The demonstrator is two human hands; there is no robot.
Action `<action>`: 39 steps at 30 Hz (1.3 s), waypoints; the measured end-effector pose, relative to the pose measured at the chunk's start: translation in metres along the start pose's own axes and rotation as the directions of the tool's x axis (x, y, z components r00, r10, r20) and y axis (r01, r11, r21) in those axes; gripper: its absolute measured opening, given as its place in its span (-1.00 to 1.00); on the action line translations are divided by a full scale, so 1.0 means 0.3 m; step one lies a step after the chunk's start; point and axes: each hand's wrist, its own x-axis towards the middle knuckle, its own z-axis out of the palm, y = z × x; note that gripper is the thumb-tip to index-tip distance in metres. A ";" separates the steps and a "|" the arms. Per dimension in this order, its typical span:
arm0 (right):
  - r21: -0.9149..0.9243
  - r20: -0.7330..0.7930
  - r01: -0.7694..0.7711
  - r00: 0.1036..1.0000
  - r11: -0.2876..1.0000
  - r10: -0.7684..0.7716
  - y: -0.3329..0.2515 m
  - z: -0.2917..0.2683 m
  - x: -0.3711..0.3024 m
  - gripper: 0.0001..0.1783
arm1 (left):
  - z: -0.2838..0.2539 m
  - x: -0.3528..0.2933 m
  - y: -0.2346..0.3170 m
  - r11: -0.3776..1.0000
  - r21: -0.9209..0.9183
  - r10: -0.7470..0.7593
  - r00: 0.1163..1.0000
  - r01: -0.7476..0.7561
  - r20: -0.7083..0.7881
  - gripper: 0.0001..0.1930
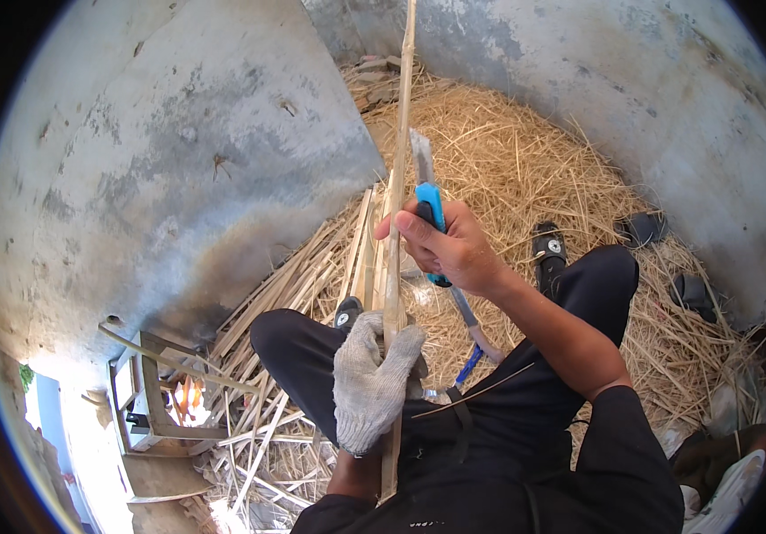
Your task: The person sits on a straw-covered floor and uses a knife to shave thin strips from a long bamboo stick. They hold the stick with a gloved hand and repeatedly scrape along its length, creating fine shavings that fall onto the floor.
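Observation:
My left hand, in a grey-white knitted glove, is wrapped round a long pale strip that looks like split bamboo. The strip stands nearly upright in the view, running from my lap up past the top edge. My bare right hand grips a blue-and-black utility knife just to the right of the strip. The knife's broad blade points away from me. My right index fingertip reaches to the strip. Beyond the knees, several more pale strips lie side by side.
Loose straw-like shavings cover the floor between grey, stained walls. Near my lap lies a long tool with a blue handle. A wooden frame stands at the left, beside heaped strips. A pair of dark sandals sits at the right.

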 end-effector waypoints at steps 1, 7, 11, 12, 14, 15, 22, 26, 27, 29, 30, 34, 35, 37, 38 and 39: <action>-0.068 -0.001 0.010 1.000 0.998 -0.010 0.000 -0.002 0.003 -0.63 | -0.001 -0.002 0.012 0.998 -0.056 -0.038 0.999 0.040 0.032 -0.72; -0.111 -0.073 0.156 0.984 0.982 -0.164 0.044 -0.003 0.001 -0.67 | -0.002 -0.022 0.028 0.987 -0.144 -0.064 0.997 0.070 0.050 -0.74; -0.061 -0.184 0.079 0.979 0.995 -0.089 0.018 0.006 0.000 -0.76 | 0.006 -0.028 0.027 1.000 -0.009 -0.027 0.999 0.026 -0.021 -0.72; -0.082 -0.190 0.072 0.978 0.994 -0.086 0.018 0.003 0.000 -0.77 | 0.010 -0.023 0.018 0.999 0.034 -0.009 0.999 0.011 -0.040 -0.71; -0.106 -0.193 0.071 0.977 0.992 -0.091 0.025 -0.004 0.000 -0.77 | 0.019 -0.017 -0.002 0.992 0.121 0.053 0.996 -0.044 -0.076 -0.70; -0.107 -0.187 0.083 0.977 0.991 -0.102 0.033 -0.005 0.003 -0.76 | 0.020 -0.016 -0.009 0.982 0.169 0.102 0.990 -0.085 -0.094 -0.70; -0.039 -0.194 0.117 0.973 0.992 -0.123 0.020 0.010 0.010 -0.74 | 0.021 -0.010 -0.015 0.929 0.303 0.258 0.959 -0.213 -0.115 -0.70; -0.005 -0.211 0.125 0.970 0.992 -0.123 0.000 0.008 0.016 -0.74 | 0.018 0.022 -0.034 0.860 0.393 0.386 0.919 -0.327 -0.080 -0.70; 0.003 -0.216 0.133 0.968 0.991 -0.129 -0.002 0.007 0.020 -0.74 | 0.016 0.033 -0.040 0.823 0.432 0.438 0.896 -0.369 -0.069 -0.71; 0.021 -0.216 0.145 0.967 0.989 -0.138 -0.012 0.007 0.025 -0.74 | 0.017 0.036 -0.023 0.822 0.433 0.435 0.898 -0.370 -0.058 -0.71; 0.030 -0.216 0.152 0.966 0.988 -0.142 -0.017 0.007 0.025 -0.74 | 0.020 0.036 -0.015 0.821 0.435 0.434 0.899 -0.371 -0.051 -0.72; 0.019 -0.251 0.216 0.946 0.976 -0.204 -0.036 0.011 0.049 -0.73 | 0.022 0.066 -0.012 0.804 0.422 0.480 0.876 -0.419 -0.043 -0.73; -0.011 -0.253 0.241 0.938 0.970 -0.236 -0.046 0.016 0.053 -0.73 | 0.021 0.069 -0.002 0.827 0.385 0.459 0.887 -0.410 -0.041 -0.73; -0.108 -0.258 0.283 0.918 0.953 -0.302 -0.092 0.018 0.066 -0.72 | 0.026 0.078 0.026 0.876 0.255 0.427 0.904 -0.409 -0.016 -0.73; -0.102 -0.252 0.317 0.908 0.943 -0.333 -0.120 0.028 0.074 -0.72 | 0.030 0.075 0.045 0.892 0.211 0.415 0.909 -0.400 -0.032 -0.72; -0.095 -0.245 0.354 0.898 0.930 -0.366 -0.150 0.041 0.082 -0.71 | 0.037 0.064 0.067 0.905 0.165 0.405 0.913 -0.392 -0.047 -0.72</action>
